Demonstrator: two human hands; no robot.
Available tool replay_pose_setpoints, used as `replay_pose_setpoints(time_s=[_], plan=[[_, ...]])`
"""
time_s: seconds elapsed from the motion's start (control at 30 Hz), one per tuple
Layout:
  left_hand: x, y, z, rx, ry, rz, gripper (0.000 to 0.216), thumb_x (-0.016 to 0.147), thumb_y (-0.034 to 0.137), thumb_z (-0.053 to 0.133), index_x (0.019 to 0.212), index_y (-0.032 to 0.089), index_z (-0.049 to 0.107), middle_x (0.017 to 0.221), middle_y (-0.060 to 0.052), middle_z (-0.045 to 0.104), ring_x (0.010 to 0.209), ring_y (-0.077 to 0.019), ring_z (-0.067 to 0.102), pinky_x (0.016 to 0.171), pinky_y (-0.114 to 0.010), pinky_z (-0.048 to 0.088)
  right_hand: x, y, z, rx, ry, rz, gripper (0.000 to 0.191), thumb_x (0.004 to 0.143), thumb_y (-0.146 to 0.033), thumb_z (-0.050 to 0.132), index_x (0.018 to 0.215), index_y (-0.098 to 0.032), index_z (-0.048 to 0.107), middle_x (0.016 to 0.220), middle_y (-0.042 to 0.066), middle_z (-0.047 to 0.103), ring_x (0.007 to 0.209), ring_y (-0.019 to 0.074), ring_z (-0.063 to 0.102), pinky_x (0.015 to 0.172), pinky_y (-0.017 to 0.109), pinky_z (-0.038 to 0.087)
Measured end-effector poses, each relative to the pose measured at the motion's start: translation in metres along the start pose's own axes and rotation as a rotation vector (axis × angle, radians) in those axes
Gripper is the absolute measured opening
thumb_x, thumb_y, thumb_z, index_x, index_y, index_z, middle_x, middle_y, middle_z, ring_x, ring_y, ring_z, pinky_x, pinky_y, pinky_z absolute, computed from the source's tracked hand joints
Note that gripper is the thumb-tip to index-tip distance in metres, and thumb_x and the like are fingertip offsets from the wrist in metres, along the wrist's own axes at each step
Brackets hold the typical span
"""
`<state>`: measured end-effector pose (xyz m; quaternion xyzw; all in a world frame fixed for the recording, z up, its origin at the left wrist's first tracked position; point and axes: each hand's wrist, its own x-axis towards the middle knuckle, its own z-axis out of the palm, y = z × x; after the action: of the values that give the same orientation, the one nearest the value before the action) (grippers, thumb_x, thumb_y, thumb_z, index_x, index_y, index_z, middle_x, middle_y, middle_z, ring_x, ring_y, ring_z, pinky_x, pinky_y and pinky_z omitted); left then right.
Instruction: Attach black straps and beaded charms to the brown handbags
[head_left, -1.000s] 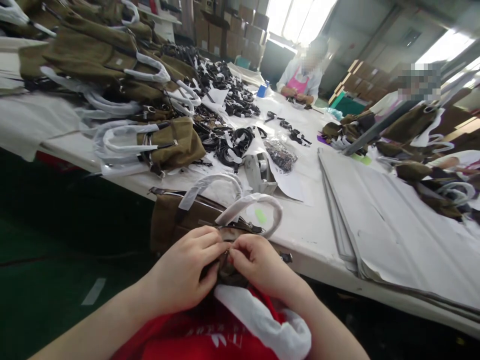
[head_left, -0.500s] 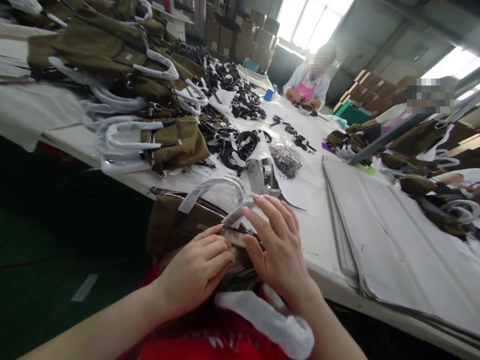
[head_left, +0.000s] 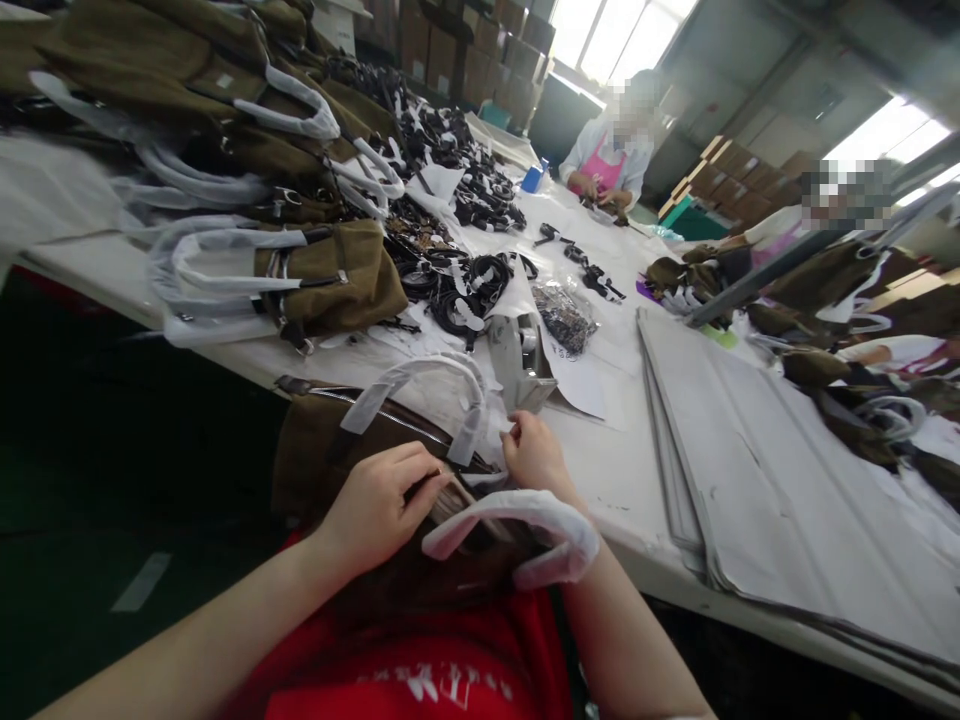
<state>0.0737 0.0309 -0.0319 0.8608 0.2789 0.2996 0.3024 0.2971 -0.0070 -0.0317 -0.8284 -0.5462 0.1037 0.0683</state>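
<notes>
An olive-brown bag (head_left: 315,450) with a zipper lies at the table's near edge, partly on my lap. Its two handles are wrapped in white foam: one handle (head_left: 420,385) arches over the table, the other handle (head_left: 517,520) curves over my right forearm. My left hand (head_left: 379,505) is closed on the bag's top edge by the zipper. My right hand (head_left: 529,455) reaches past the far handle, fingers pinched on a bit of white wrap or paper that I cannot make out clearly.
A grey tape dispenser (head_left: 517,360) stands just beyond my right hand. Finished bags (head_left: 330,275) and black straps (head_left: 457,290) pile at left and centre. A stack of grey-white paper sheets (head_left: 757,440) lies right. Two people work at the far end and right side.
My right hand left the bag's zipper edge, opened, then reached forward toward the dispenser and pinched shut. The near wrapped handle now lies over my right forearm. My left hand stayed on the bag.
</notes>
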Motion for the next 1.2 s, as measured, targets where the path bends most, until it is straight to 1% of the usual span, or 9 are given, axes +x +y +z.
replay_pose_setpoints(time_s=[0.07,0.17,0.33,0.63,0.77,0.83,0.93,1.03,1.2], plan=[[-0.003,-0.001,0.001,-0.016,0.002,0.001,0.021,0.097,0.026,0.05,0.087,0.019,0.067,0.086,-0.003,0.068,0.08,-0.0163,0.064,0.074,-0.029,0.05,0.017,0.002,0.004,-0.102,-0.015,0.012,0.028,0.094,-0.018,0.052,0.119,-0.013,0.064,0.11,0.013,0.072,0.103,0.0214,0.066,0.087,0.027,0.046],[-0.009,0.001,0.001,-0.017,0.026,0.0,0.022,0.098,0.026,0.048,0.089,0.019,0.067,0.089,-0.004,0.069,0.082,-0.0166,0.064,0.076,-0.029,0.051,0.032,-0.001,0.011,-0.17,-0.023,0.005,0.026,0.097,-0.017,0.046,0.106,-0.014,0.07,0.106,0.015,0.072,0.097,0.0232,0.068,0.081,0.03,0.047],[-0.012,0.005,0.002,-0.027,0.055,-0.003,0.024,0.098,0.024,0.047,0.086,0.019,0.067,0.089,-0.004,0.069,0.082,-0.0156,0.065,0.077,-0.028,0.052,0.028,-0.003,0.006,-0.258,-0.024,-0.005,0.028,0.097,-0.014,0.044,0.095,-0.012,0.072,0.099,0.017,0.072,0.086,0.0245,0.07,0.07,0.031,0.046],[-0.01,0.007,0.001,0.057,0.082,0.078,0.022,0.098,0.024,0.049,0.089,0.019,0.068,0.094,-0.004,0.071,0.083,-0.0153,0.068,0.076,-0.027,0.055,-0.039,0.037,-0.081,-0.471,0.178,-0.034,0.014,0.091,-0.018,0.054,0.08,-0.017,0.063,0.084,0.008,0.068,0.071,0.0209,0.065,0.059,0.031,0.036],[-0.011,0.011,0.003,0.202,0.154,0.159,0.019,0.097,0.02,0.051,0.093,0.017,0.069,0.133,-0.012,0.061,0.101,-0.0196,0.068,0.088,-0.034,0.056,-0.071,0.042,-0.106,-0.407,0.324,-0.137,0.014,0.091,-0.022,0.055,0.077,-0.021,0.058,0.083,0.003,0.066,0.069,0.0189,0.06,0.06,0.031,0.034],[-0.011,0.013,0.004,0.285,0.203,0.237,0.017,0.095,0.017,0.052,0.094,0.017,0.069,0.144,-0.013,0.054,0.106,-0.0215,0.067,0.091,-0.036,0.056,-0.082,0.034,-0.109,-0.356,0.309,-0.244,0.014,0.092,-0.022,0.055,0.078,-0.021,0.057,0.084,0.003,0.066,0.071,0.0187,0.06,0.063,0.031,0.036],[-0.01,0.017,0.004,0.367,0.214,0.341,0.018,0.095,0.014,0.052,0.092,0.017,0.069,0.14,-0.011,0.059,0.1,-0.0194,0.068,0.086,-0.034,0.056,-0.09,0.016,-0.107,-0.301,0.115,-0.432,0.014,0.094,-0.019,0.053,0.081,-0.022,0.058,0.085,0.002,0.065,0.075,0.0184,0.061,0.067,0.031,0.038],[-0.01,0.019,0.0,0.438,0.152,0.345,0.021,0.096,0.016,0.049,0.09,0.017,0.07,0.139,-0.012,0.06,0.1,-0.0206,0.069,0.084,-0.034,0.057,-0.093,0.004,-0.105,-0.287,-0.056,-0.563,0.013,0.094,-0.013,0.056,0.086,-0.022,0.06,0.089,0.002,0.066,0.081,0.0189,0.062,0.068,0.03,0.041],[-0.013,0.02,-0.003,0.411,0.138,0.296,0.028,0.099,0.02,0.044,0.094,0.016,0.071,0.105,-0.009,0.075,0.091,-0.0197,0.071,0.081,-0.034,0.057,-0.094,0.014,-0.109,-0.304,0.041,-0.531,0.01,0.093,-0.015,0.058,0.088,-0.022,0.063,0.093,0.004,0.068,0.085,0.0209,0.063,0.071,0.031,0.046]])
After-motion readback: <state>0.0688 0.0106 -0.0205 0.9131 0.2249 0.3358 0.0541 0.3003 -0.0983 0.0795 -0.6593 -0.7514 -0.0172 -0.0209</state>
